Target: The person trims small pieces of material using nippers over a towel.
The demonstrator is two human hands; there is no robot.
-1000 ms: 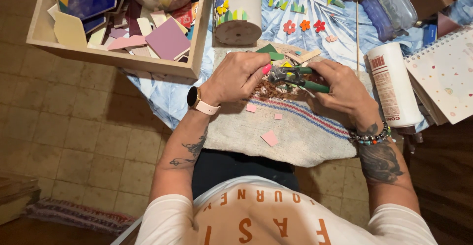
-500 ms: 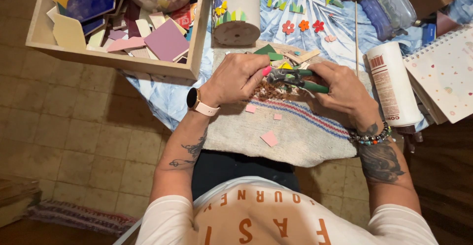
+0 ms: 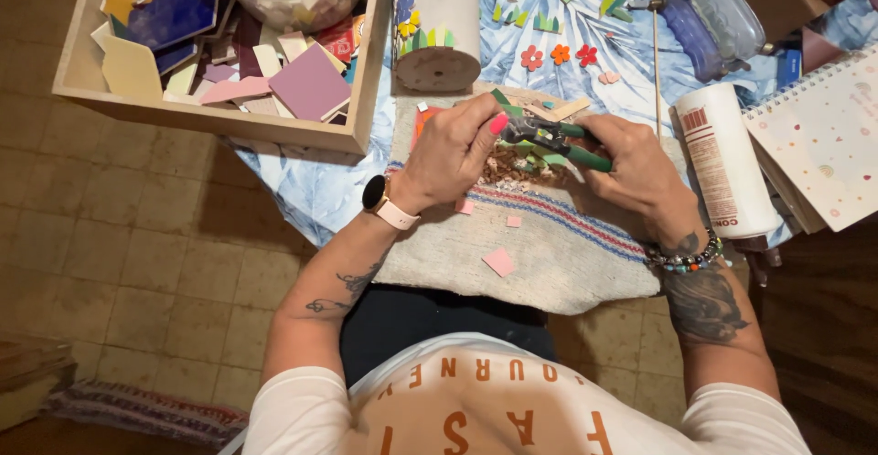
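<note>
Green-handled nippers (image 3: 558, 139) are gripped in the right hand (image 3: 640, 176); a small tile piece, likely brittle and sharp-edged, is pinched by its edges in the left hand (image 3: 453, 153).

Warm, even indoor light falls from above; the cloth (image 3: 549, 235) is bright, the floor (image 3: 137, 263) dimmer. Shadows are soft. Focus is sharp, with slight wide-angle bending at the edges.

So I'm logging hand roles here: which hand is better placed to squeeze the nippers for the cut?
Right. The right hand already wraps the green handles of the nippers, while the left hand pinches something small at their jaws, too hidden to identify.
</note>
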